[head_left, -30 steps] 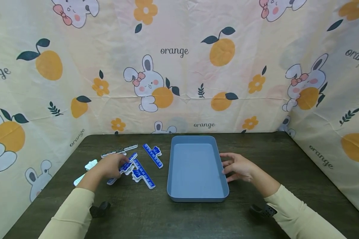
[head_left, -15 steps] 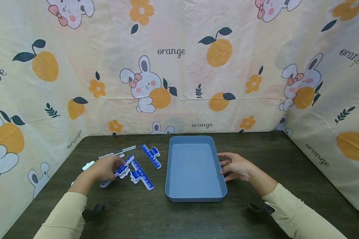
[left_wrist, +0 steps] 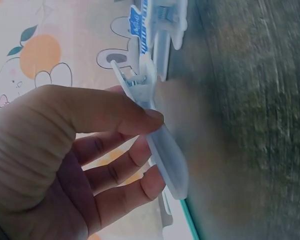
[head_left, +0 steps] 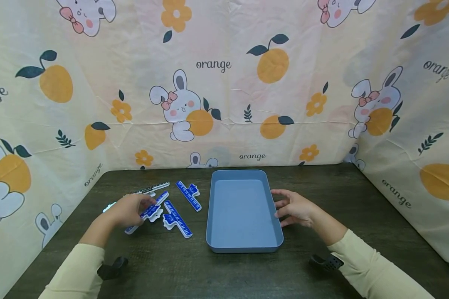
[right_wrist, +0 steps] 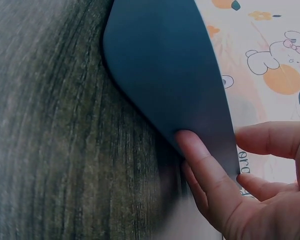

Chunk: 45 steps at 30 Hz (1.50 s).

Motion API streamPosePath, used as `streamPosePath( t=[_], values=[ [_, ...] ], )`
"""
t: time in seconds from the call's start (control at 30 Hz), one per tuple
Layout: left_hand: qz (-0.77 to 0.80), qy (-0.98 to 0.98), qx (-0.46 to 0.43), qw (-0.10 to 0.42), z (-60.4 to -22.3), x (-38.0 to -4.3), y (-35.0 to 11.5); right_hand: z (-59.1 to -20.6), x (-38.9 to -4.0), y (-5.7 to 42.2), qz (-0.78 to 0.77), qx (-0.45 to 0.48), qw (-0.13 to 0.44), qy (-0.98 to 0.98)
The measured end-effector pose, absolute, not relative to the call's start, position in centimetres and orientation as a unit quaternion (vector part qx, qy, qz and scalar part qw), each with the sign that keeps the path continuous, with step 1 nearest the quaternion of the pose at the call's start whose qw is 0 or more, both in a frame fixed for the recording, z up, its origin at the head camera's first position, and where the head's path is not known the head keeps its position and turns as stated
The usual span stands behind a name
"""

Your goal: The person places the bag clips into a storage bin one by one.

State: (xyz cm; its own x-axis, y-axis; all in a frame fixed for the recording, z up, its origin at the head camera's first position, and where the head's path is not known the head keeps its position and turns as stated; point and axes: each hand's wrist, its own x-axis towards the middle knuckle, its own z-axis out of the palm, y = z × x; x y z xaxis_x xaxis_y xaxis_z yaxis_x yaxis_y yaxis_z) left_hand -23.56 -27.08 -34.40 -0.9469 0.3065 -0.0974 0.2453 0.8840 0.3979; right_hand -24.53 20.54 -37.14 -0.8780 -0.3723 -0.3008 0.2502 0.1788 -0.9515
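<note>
In the head view my left hand (head_left: 128,211) pinches a blue-and-white ruler clip (head_left: 153,211) near its middle, low over the table. The left wrist view shows the thumb pressed on one side of this white-edged clip (left_wrist: 167,160), fingers on the other. Just right of it lies another blue ruler clip (head_left: 177,219); a third blue clip (head_left: 188,195) lies farther back. At the right side of a blue tray (head_left: 245,211), my right hand (head_left: 297,209) rests its spread fingertips on the outer wall (right_wrist: 160,65) and rim.
Behind the left hand lies a clip with black markings (head_left: 151,189). A pale turquoise piece (head_left: 108,207) is partly hidden by that hand. The dark wooden table (head_left: 209,274) ends at a patterned cloth (head_left: 232,95) at the back and sides.
My left hand has drawn the held clip slightly left, apart from the clip beside it. The view has shifted a little. The right hand stays at the tray's side.
</note>
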Motion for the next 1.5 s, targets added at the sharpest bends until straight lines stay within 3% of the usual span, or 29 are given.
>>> streamPosePath(
  t=[1.5],
  values=[
    [0.210, 0.931, 0.295, 0.040, -31.4, -22.0, -20.8, -37.0, -24.2, 20.5, -0.632, -0.047, 0.244, 0.734]
  ],
)
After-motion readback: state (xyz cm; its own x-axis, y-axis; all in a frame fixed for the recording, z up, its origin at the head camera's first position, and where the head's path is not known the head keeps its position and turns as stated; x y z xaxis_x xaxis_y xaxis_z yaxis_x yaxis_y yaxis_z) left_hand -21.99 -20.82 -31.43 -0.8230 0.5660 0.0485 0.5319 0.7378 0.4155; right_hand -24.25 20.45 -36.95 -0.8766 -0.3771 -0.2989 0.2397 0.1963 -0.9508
